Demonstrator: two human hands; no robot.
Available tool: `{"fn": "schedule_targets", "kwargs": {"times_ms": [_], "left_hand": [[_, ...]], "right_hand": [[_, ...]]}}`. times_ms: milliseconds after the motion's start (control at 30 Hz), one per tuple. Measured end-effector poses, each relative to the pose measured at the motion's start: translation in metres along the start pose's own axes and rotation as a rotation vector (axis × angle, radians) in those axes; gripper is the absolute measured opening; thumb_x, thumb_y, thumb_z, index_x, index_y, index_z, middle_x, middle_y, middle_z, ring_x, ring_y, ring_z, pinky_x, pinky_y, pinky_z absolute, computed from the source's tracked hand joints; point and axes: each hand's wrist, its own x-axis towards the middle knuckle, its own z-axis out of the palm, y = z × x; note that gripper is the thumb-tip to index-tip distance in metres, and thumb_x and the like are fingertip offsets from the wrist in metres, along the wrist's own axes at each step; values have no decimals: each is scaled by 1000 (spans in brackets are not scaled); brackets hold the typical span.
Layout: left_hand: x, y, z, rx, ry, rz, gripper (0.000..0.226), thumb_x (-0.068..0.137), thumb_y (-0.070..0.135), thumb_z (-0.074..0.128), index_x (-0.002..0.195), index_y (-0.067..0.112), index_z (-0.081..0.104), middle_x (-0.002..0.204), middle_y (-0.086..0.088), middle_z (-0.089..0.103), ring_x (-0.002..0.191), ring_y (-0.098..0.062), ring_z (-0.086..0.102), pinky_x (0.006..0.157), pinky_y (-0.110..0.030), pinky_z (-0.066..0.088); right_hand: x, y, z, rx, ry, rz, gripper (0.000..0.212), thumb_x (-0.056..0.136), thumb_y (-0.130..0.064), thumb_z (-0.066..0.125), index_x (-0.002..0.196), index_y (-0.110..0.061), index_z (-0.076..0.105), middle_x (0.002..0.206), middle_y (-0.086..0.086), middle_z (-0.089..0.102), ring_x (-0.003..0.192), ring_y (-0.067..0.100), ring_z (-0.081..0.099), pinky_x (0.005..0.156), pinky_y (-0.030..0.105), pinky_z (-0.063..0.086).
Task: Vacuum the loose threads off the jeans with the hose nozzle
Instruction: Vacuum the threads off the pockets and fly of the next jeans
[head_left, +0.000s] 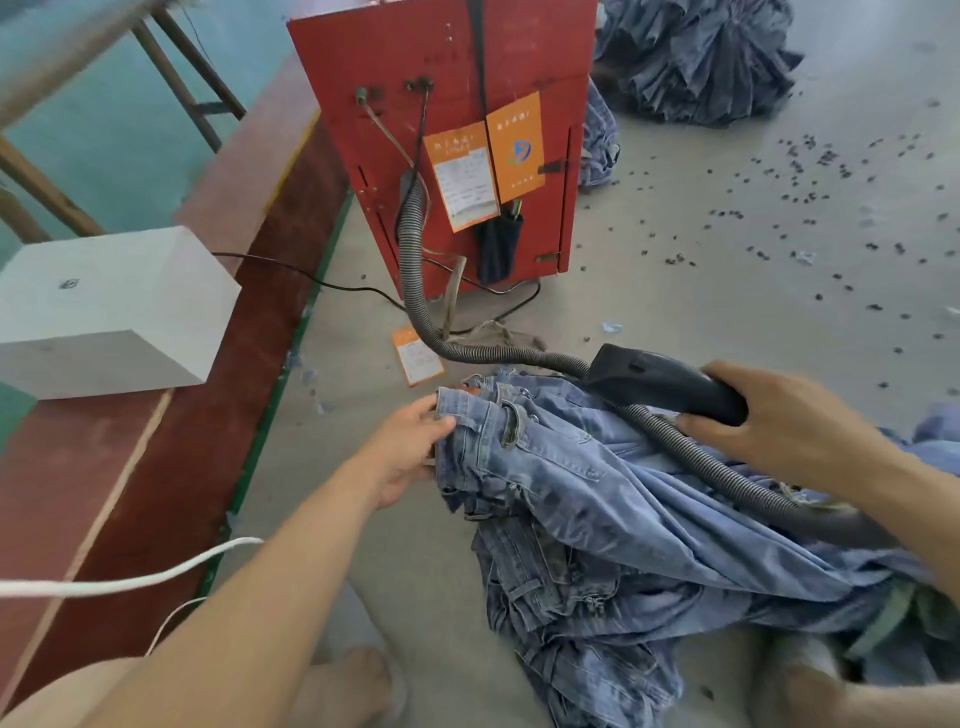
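Holding the nozzle in a closed right-hand grip, its mouth pointed left at the jeans waistband, pinched by the nearer left hand.

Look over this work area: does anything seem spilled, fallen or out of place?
Yes. Small dark scraps are scattered over the grey floor at upper right, like spilled waste. An orange tag lies on the floor by the red cabinet, while similar tags hang on the cabinet, so it has probably fallen.

Left hand pinches the waistband; right hand grips the nozzle.
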Motion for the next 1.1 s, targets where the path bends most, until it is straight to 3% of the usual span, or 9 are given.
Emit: {"fn": "schedule_targets", "kwargs": {"times_ms": [200,367,467,567,667,800,933,1033,1100], "left_hand": [[7,-16,43,-229,181,-253,35,100,38,64,125,13,65,112,-17,76,101,-34,74,87,-50,61],[-8,4,114,-373,220,-94,16,94,23,60,107,14,59,103,-12,69,94,-32,68,83,-44,55],[-19,30,124,-336,-3,54,16,74,13,56,85,10,44,98,-13,44,91,-30,42,83,-42,38],[-14,67,102,-336,-441,378,49,67,-2,55,115,4,55,109,-21,57,103,-35,55,97,-46,47],[8,82,79,243,-388,493,60,95,6,68,149,25,49,136,0,67,129,-21,62,106,-37,51],[46,56,62,1343,-170,417,29,107,36,53,84,20,62,86,-1,65,91,-29,61,83,-36,44],[63,87,53,707,51,468,36,110,32,46,82,11,57,76,-2,57,71,-20,56,60,-32,48],[55,121,50,26,-189,401,29,111,25,45,95,16,68,77,-1,66,75,-21,69,59,-37,59],[51,131,42,-272,-326,363,28,111,24,43,103,18,68,79,-1,64,97,-27,73,71,-58,61]], "right_hand": [[19,-4,3,-89,33,-3,20,87,-55,63,90,-36,56,64,-11,62,56,7,58,52,32,43],[65,-18,-53,-119,175,-91,19,90,-51,63,90,-35,53,73,-11,60,66,18,58,61,38,49],[51,-19,-75,-110,176,-196,15,83,-62,56,87,-48,50,67,-16,59,58,0,53,51,30,39],[24,2,-65,-63,201,-198,21,81,-63,57,88,-44,52,66,-17,60,56,0,53,51,30,44],[17,25,-54,29,147,-97,20,85,-53,67,88,-38,55,66,-10,61,61,12,59,57,35,47],[15,36,-45,35,64,-76,16,86,-49,69,90,-44,54,73,-16,63,64,7,59,62,36,50],[15,40,-42,-41,2,-112,18,80,-63,59,93,-54,51,84,-34,61,72,-4,60,55,28,43],[18,43,-45,-87,-2,-135,16,83,-58,63,94,-55,51,85,-36,61,75,-8,60,52,26,42],[19,40,-48,-93,-1,-130,17,83,-58,63,95,-52,52,84,-35,62,74,-6,61,52,27,44]]}}
